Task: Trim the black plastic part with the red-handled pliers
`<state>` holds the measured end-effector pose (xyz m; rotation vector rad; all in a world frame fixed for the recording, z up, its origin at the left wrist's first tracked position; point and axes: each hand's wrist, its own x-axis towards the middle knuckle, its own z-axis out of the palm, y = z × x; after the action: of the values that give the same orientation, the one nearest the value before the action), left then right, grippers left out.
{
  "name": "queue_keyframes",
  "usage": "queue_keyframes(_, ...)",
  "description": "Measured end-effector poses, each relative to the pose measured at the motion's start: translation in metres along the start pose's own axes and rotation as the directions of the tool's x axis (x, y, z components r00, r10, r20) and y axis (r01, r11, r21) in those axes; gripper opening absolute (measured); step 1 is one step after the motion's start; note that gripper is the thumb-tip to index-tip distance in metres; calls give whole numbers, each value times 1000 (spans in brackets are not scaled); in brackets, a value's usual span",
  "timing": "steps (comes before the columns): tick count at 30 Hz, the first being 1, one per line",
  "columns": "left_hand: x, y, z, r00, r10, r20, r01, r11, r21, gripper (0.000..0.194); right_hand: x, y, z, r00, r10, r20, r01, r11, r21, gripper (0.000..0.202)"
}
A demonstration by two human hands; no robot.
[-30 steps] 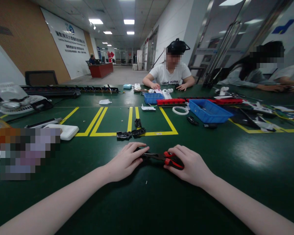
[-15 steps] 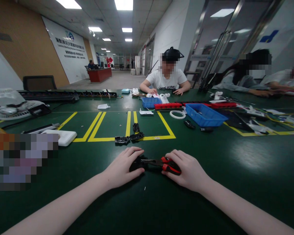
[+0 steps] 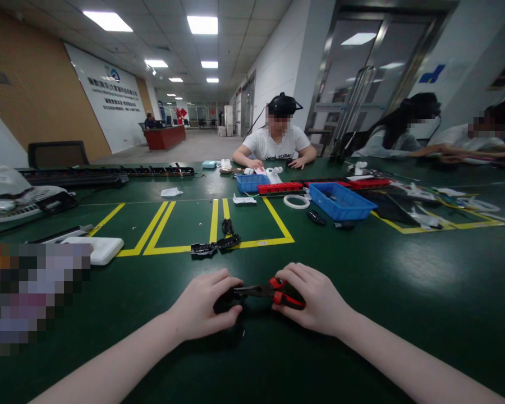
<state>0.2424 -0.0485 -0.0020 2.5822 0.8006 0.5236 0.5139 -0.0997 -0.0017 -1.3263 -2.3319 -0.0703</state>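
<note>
My right hand [image 3: 313,294] is closed around the red and black handles of a pair of long-nose pliers [image 3: 258,290], whose jaws point left. Between the thumb and fingers of my left hand [image 3: 206,303] is a black plastic part [image 3: 224,302], mostly hidden by the fingers. The tips of the pliers reach this part; whether they grip it I cannot tell. Beyond my hands, several broken-looking black plastic pieces [image 3: 216,246] lie by the yellow tape. A tiny white sliver [image 3: 243,333] rests on the table below my left hand.
Across the green table [image 3: 362,348] sits a person in a white shirt [image 3: 278,143]. Blue bins [image 3: 340,203], red strips [image 3: 280,188] and a white tape ring [image 3: 297,201] stand midway. At left are a white box [image 3: 105,251] and a fan-like white grille [image 3: 25,205].
The camera view has tilted up and turned slightly right, so the scene sits lower and further left. Both hands keep their hold on the pliers and the black part.
</note>
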Motion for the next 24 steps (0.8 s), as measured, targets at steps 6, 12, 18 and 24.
queue_keyframes(6,-1,-2,0,1000,-14,-8,14,1000,18,34,-1,1,0,1000,9,-5,-9,1000,-5,40)
queue_keyframes(12,0,0,-3,1000,-8,-29,9,1000,27,32,0,1,0,1000,0,-19,0,1000,15,39)
queue_keyframes(18,0,-4,-1,999,-3,-35,5,999,38,33,1,0,-1,999,-19,-47,18,1000,-4,36)
queue_keyframes(24,0,-1,0,998,-45,-51,48,997,56,36,2,-1,-1,996,-35,-82,30,998,-60,37)
